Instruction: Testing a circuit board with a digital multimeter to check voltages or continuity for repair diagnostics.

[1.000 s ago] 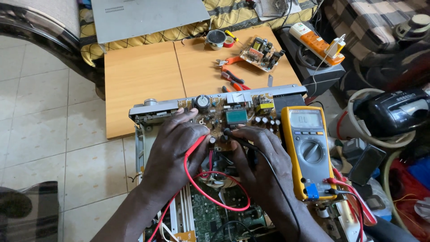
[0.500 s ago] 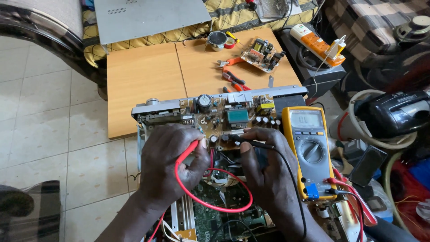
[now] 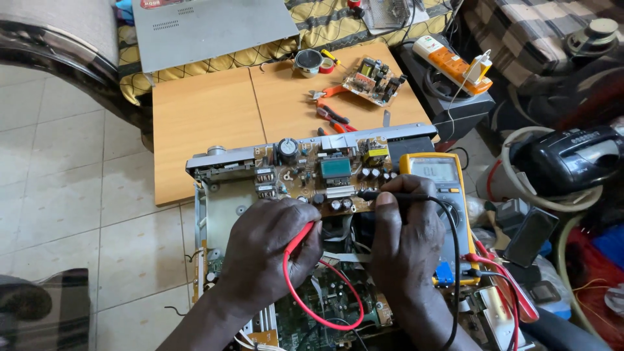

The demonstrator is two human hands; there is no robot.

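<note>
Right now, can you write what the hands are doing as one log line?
left hand: holds red probe | right hand: holds black probe | both on brown circuit board | yellow multimeter beside

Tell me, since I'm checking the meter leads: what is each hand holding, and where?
The left hand pinches a red plastic test probe at its handle; the right hand holds a black plastic test probe along its handle.

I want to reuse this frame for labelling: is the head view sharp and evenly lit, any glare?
Head view: daylight, soft and even, weak shadows; circuit board and both hands, left hand and right hand, sharp; mild glare on the multimeter screen; dark clutter at the right edge loses detail.
</note>
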